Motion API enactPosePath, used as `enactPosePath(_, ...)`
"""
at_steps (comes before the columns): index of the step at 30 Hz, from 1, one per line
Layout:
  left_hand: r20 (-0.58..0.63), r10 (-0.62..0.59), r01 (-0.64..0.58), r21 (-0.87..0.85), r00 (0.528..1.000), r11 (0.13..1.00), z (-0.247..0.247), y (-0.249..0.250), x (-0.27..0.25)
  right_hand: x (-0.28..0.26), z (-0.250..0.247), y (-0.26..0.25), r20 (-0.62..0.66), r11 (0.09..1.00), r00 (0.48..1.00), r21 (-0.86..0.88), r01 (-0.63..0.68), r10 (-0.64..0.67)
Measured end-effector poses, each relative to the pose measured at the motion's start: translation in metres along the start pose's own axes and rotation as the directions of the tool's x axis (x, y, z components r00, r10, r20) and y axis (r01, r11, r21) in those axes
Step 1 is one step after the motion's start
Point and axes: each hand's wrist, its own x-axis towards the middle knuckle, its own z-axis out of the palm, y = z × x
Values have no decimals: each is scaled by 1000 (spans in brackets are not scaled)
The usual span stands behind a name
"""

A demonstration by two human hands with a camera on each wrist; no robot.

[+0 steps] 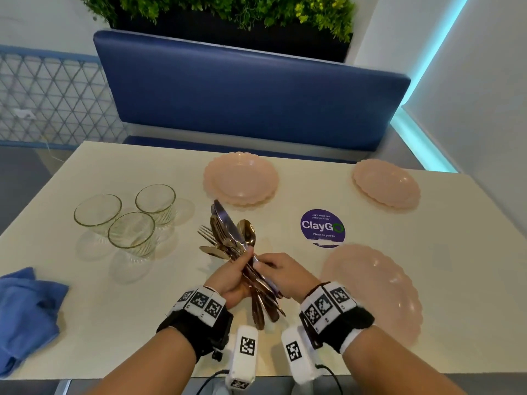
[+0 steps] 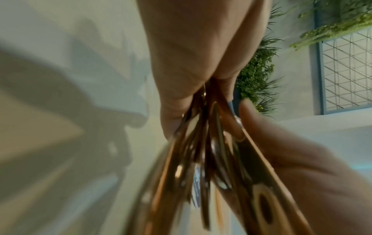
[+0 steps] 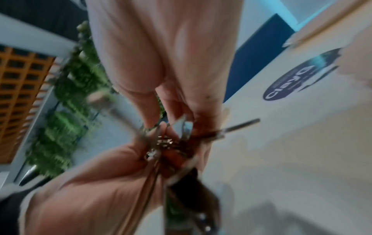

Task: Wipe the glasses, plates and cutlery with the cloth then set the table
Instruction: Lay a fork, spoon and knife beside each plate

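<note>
**Sorting the cutlery bundle**

Above the middle of the table [image 1: 114, 323], your left hand [image 1: 231, 280] is wrapped around the cutlery bundle [image 1: 228, 235], knives, forks and spoons fanning away from you. Your right hand [image 1: 281, 273] pinches one handle beside it. Draw that piece out slowly along its own length, keeping the left grip firm so the rest don't slide or clatter. Three pink plates sit spread out already: the near plate [image 1: 379, 292] is just right of your wrist. The three glasses [image 1: 131, 220] cluster left, with the blue cloth [image 1: 25, 306] at the table's near left edge.
</note>
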Motion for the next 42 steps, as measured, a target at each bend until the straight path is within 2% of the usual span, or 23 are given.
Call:
enactPosePath(3, 61, 6, -5, -18, 998, 1000, 24, 2, 2, -6, -23, 10, -140, 1000, 990, 20, -18, 21)
enactPosePath(7, 110, 36, -41, 41, 993, 998, 56, -5, 11, -16, -45, 19, -284, 995, 953, 26, -101, 104)
enactPosePath(11, 145, 17, -27, 71, 989, 997, 93, -15, 19, -39, -73, 34, -453, 993, 885, 91, -73, 106)
enactPosePath(14, 111, 23, -41, 163, 994, 986, 124, -26, 25, -61, -103, 52, -542, 996, 835, 51, -79, 94)
enactPosePath(16, 115, 18, -36, 159, 993, 987, 142, -33, 29, -75, -127, 72, -590, 993, 799, 38, -115, 115)
enactPosePath(19, 158, -22, -1, 144, 987, 990, 162, -41, 36, -100, -163, 112, -658, 977, 730, 38, -209, 182)
enactPosePath(21, 154, -47, 24, 146, 987, 989, 170, -46, 42, -117, -182, 146, -693, 948, 679, 24, -316, 244)
enactPosePath(25, 140, -78, 50, 191, 987, 980, 179, -61, 50, -146, -191, 209, -719, 857, 575, 54, -513, 390)
enactPosePath(31, 130, -110, 72, 264, 985, 962, 197, -85, 49, -150, -170, 244, -732, 804, 531, 37, -593, 426)
enactPosePath(35, 116, -110, 76, 262, 987, 962, 201, -93, 50, -151, -162, 248, -746, 748, 547, -100, -656, 380)
enactPosePath(39, 110, -131, 98, 262, 985, 960, 202, -97, 48, -150, -159, 252, -769, 794, 542, -76, -603, 338)
enactPosePath(42, 113, -139, 103, 279, 984, 955, 204, -98, 43, -152, -162, 256, -741, 803, 578, -89, -589, 342)
